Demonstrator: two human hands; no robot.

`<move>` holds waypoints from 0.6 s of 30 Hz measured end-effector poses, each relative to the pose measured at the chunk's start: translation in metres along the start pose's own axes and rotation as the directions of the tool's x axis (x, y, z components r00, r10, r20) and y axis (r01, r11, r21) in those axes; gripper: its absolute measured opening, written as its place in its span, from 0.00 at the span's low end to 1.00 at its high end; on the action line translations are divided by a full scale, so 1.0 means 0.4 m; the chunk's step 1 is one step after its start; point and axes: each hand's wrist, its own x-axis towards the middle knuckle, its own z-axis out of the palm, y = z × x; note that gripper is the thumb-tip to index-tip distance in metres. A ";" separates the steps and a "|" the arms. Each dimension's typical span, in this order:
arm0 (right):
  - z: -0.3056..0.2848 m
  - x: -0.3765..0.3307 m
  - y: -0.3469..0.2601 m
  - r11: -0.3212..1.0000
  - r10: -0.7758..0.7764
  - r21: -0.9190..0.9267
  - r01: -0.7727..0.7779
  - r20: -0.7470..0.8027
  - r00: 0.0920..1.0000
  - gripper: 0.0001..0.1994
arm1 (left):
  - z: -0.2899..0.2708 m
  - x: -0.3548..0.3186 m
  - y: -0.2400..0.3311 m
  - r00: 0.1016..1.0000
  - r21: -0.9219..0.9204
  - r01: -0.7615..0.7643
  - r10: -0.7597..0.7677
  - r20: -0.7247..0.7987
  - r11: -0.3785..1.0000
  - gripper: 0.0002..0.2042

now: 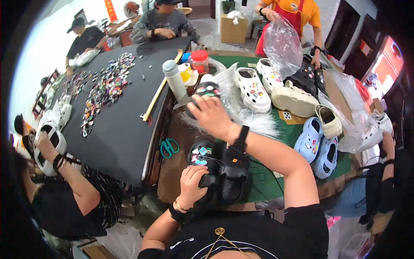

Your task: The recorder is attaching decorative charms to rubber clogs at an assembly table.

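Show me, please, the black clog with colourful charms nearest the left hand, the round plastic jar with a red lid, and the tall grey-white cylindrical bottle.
Black clog (pixel 201 152), head view: its charm-covered upper.
Red-lidded jar (pixel 199 56), head view: its lid.
Grey-white bottle (pixel 174 82), head view: its body.

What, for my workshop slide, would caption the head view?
Left hand at a charm-decorated black clog; right hand extended farther forward; blue clogs at right.

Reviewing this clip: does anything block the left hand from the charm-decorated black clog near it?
Nothing visible does: the left hand appears to be touching the black clog already, its charms facing up.
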 end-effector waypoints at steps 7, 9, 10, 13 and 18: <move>0.048 -0.094 0.008 0.907 -0.071 0.421 -0.015 0.188 0.979 0.24 | 0.003 -0.007 -0.005 0.999 0.032 0.034 -0.034 0.001 0.999 0.20; 0.044 -0.142 0.070 0.887 0.030 0.439 -0.142 0.252 0.967 0.18 | 0.005 -0.013 -0.010 0.999 0.014 0.035 -0.035 0.006 0.999 0.20; 0.031 -0.182 0.098 0.874 0.103 0.432 -0.224 0.286 0.953 0.15 | 0.004 -0.016 -0.012 0.997 0.015 0.068 -0.068 0.022 0.998 0.20; 0.003 -0.271 0.164 0.851 0.255 0.235 -0.469 0.597 0.761 0.11 | 0.006 -0.017 -0.013 0.999 0.011 0.035 -0.035 -0.015 0.999 0.20; -0.032 -0.395 0.203 0.777 0.494 0.057 -0.627 0.562 0.664 0.10 | 0.003 -0.001 0.002 0.999 -0.021 0.046 -0.046 -0.008 0.999 0.17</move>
